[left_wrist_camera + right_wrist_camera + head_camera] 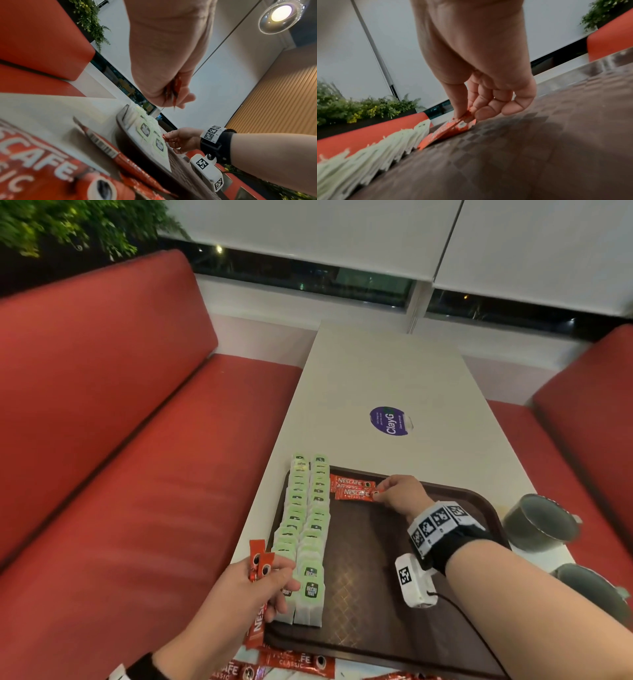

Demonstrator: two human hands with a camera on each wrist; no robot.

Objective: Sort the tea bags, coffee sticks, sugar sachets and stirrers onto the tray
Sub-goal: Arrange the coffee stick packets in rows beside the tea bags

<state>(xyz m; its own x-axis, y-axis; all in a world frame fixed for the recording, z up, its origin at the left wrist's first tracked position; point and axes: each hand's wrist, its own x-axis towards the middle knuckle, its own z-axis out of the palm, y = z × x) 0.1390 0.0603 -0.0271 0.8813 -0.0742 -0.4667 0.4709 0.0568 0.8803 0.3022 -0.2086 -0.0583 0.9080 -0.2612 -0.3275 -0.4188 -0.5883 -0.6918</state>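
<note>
A brown tray [383,587] lies on the white table. Two rows of green-labelled tea bags [306,529] run along its left side. At the far left of the tray lie red coffee sticks [352,489]; my right hand [399,493] pinches the right end of the nearer one, seen close as the coffee stick [452,128] under my right fingertips [481,113]. My left hand [263,583] grips a bunch of red coffee sticks [258,559] upright over the tray's near left corner. More loose coffee sticks [298,662] lie on the table in front of the tray.
Two dark grey cups [541,522] stand on the table right of the tray. A purple round sticker [390,421] marks the table's middle. Red bench seats [120,440] flank the table on both sides; a window runs behind.
</note>
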